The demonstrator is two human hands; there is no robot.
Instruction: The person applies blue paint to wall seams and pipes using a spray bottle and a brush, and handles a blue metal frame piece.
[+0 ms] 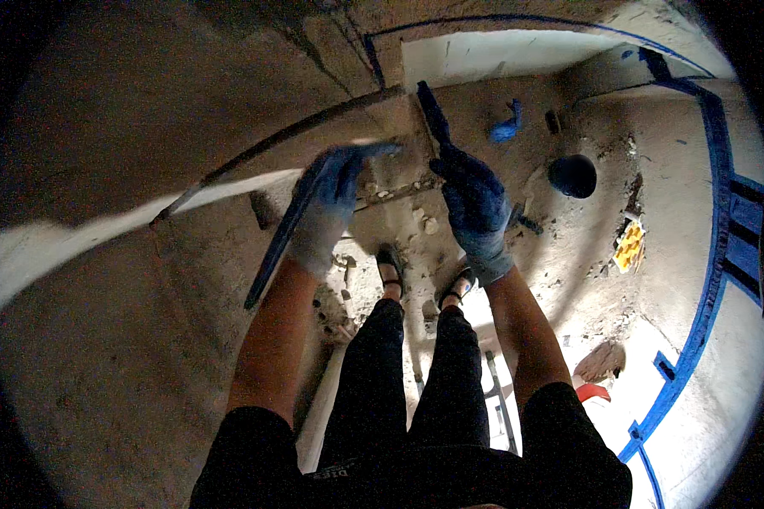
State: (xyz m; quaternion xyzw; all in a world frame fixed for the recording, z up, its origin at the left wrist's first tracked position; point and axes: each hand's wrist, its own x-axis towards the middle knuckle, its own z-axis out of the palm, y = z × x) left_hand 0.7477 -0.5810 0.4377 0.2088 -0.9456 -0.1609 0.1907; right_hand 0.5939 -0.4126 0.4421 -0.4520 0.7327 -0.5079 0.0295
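Observation:
My left hand [331, 208], in a grey glove with a dark blue coating, is at a long, dark, flat tool [278, 242]. The tool appears edge-on and slants down along the outer side of my forearm. Some of the glove's fingers point right, and the grip itself is partly hidden. Gloved the same way, my right hand [474, 199] is closed around a dark, narrow tool [434, 114] that points up and away. Its exact kind cannot be made out. Both hands are raised over the floor, apart from each other.
Rubble [424, 222] lies around my feet. Farther right are a crumpled blue item [507, 125], a round black bucket-like shape [573, 176] and a yellow piece [629, 246]. Blue bands [715, 212] run along the right wall. A dark strip [272, 153] crosses the left wall.

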